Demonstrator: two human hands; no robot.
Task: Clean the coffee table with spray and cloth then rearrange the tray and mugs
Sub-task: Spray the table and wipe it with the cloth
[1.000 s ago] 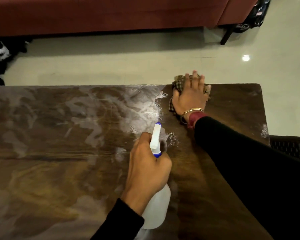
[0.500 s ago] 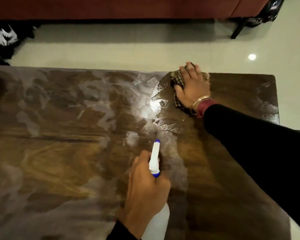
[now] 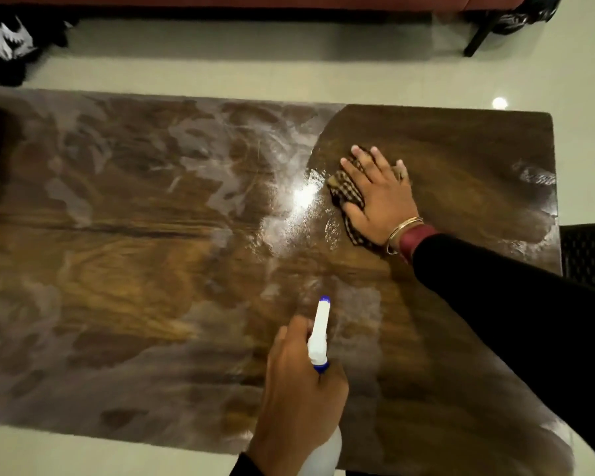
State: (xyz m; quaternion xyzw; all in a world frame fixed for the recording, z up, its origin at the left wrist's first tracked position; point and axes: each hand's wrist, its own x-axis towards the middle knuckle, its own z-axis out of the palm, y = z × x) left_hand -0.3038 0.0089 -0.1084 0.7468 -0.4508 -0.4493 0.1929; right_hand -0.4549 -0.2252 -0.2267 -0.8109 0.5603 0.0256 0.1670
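where the table (image 3: 124,304) edge runs closest to the camera, the left hand (image 3: 298,400) is wrapped around the neck of a white spray bottle (image 3: 318,341), fingers curled tight on it. the bottle's body drops out of view at the bottom edge, and its blue-tipped nozzle points away over the wood. a black sleeve (image 3: 516,304) covers the right arm, which reaches across from the right side. further out, the right hand (image 3: 380,197) lies flat with fingers spread, pressing a checked cloth (image 3: 344,190) down on the tabletop; part of the cloth sticks out at the thumb side and by the fingertips. gold bangles (image 3: 401,230) and a red cuff sit at that wrist. just left of the cloth, a wet patch (image 3: 303,197) shines bright. the wood right of the cloth looks dark and even, while the left and near parts carry pale, cloudy streaks. at the far left edge, a sliver of some pale object shows, too cut off to name. beyond the table lie pale floor (image 3: 255,70) and the base of a red sofa (image 3: 255,0).
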